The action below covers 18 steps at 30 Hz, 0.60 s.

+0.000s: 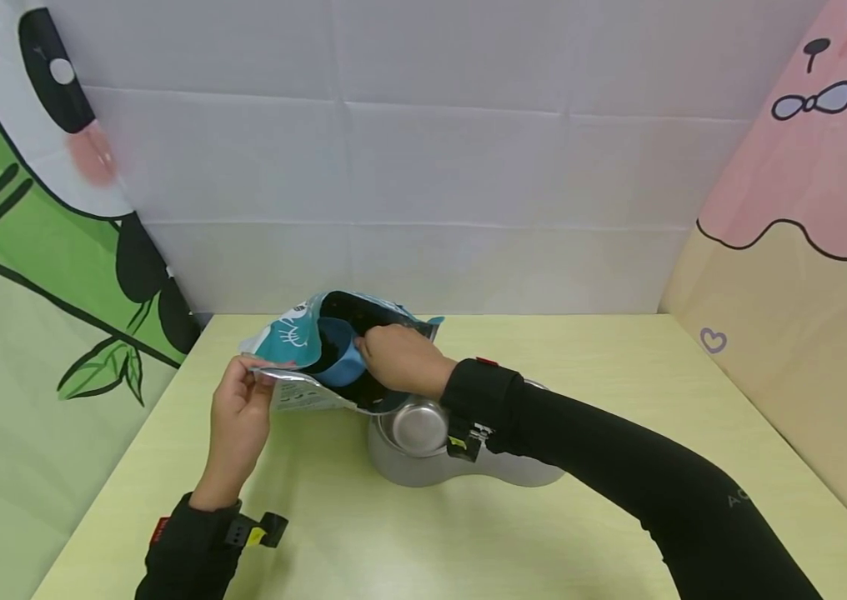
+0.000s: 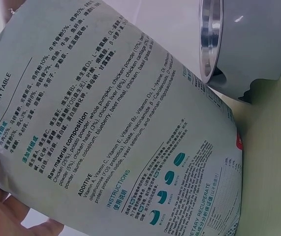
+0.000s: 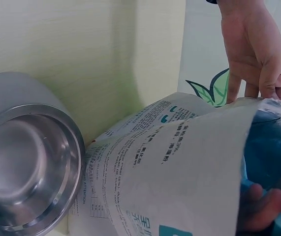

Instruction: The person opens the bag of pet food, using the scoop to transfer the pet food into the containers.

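A pet food bag (image 1: pixel 284 343), teal and white with printed text, stands at the back of the table with its mouth spread wide. My left hand (image 1: pixel 239 421) pinches the bag's near-left rim between thumb and fingers. Inside the mouth, my right hand (image 1: pixel 408 360) grips a blue scoop (image 1: pixel 348 364). What lies deeper in the bag is dark and hard to make out. In the right wrist view, the right hand's fingertips (image 3: pixel 263 209) show behind the bag wall (image 3: pixel 179 162). Close against the bag's right side sits a grey double pet feeder (image 1: pixel 423 472).
One stainless steel bowl (image 1: pixel 421 427) is set in the feeder's left half; my right forearm covers much of the other half. Behind the pale wooden table (image 1: pixel 333 533) hangs a white backdrop (image 1: pixel 453 167), with cartoon-printed panels (image 1: pixel 784 333) at the sides.
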Tool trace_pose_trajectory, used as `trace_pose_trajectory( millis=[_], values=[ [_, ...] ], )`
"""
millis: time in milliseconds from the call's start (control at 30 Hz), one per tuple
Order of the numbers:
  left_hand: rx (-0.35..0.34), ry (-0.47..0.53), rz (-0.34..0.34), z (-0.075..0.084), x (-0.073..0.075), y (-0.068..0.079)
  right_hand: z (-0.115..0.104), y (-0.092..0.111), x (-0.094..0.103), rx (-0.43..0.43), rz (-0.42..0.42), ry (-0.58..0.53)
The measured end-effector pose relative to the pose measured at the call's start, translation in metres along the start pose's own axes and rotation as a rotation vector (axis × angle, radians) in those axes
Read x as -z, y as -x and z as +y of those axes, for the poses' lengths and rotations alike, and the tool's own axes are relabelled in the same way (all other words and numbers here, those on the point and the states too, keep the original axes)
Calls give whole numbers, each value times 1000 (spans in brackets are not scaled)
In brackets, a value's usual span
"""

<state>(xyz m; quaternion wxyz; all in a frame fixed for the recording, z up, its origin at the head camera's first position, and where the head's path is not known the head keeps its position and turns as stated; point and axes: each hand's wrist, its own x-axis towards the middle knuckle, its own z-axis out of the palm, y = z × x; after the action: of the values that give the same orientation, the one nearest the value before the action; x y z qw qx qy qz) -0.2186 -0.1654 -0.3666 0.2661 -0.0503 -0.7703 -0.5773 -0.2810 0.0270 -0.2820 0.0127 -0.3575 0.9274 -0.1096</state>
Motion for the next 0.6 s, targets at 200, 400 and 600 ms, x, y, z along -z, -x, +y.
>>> trace_pose_trajectory(
  millis=[200,400,600],
  values=[
    [0,2,0,2,1,0,-2,1,1,-4,0,-4],
    [1,7,-1,2,1,0,-3,2,1,8,12,1],
    [-2,3,-6,2,1,0,-4,4,4,7,10,3]
  ],
)
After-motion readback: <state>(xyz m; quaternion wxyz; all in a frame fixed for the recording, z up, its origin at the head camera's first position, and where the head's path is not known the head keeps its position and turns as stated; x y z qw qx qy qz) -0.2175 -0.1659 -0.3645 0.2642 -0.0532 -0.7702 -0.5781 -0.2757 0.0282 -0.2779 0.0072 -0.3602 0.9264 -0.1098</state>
